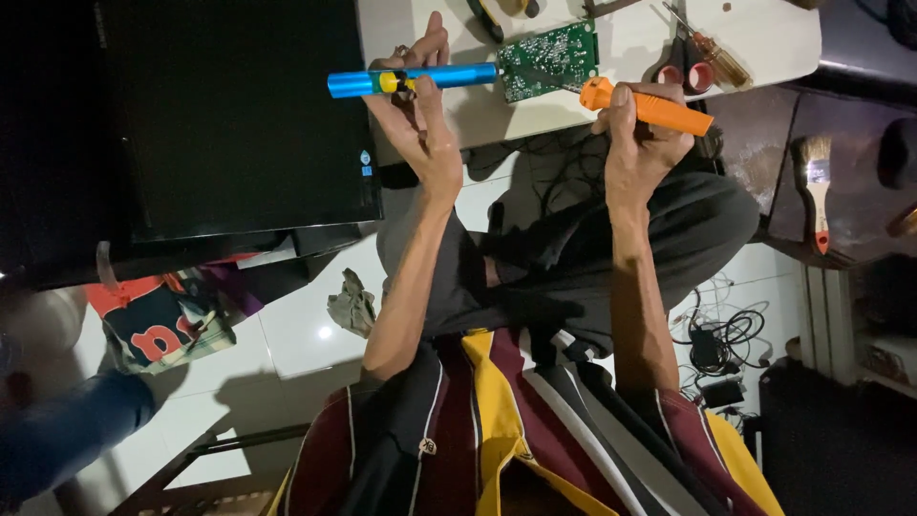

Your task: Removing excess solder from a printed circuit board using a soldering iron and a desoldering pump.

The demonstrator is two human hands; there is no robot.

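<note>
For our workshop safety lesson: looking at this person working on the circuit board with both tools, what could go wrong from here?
1. The orange soldering iron in the right hand could burn fingers gripped near its front.
2. The green circuit board lies unclamped and may slide.
3. The left hand holds the blue tube-shaped tool loosely; it might slip.

Landmark: the black monitor (229, 124) lying flat at upper left. To its right, the white surface (764, 43) carries a screwdriver with an amber handle (718, 57) and two red-rimmed rolls (686, 75). Farther right of the monitor, a paintbrush (815, 191) rests on a dark ledge. Below the monitor, on the white tiled floor (296, 334), lie a crumpled grey rag (353, 304) and a printed red-and-green cloth (158, 325). Far below and right, black cables and adapters (721, 349) are tangled beside my knee.
</note>
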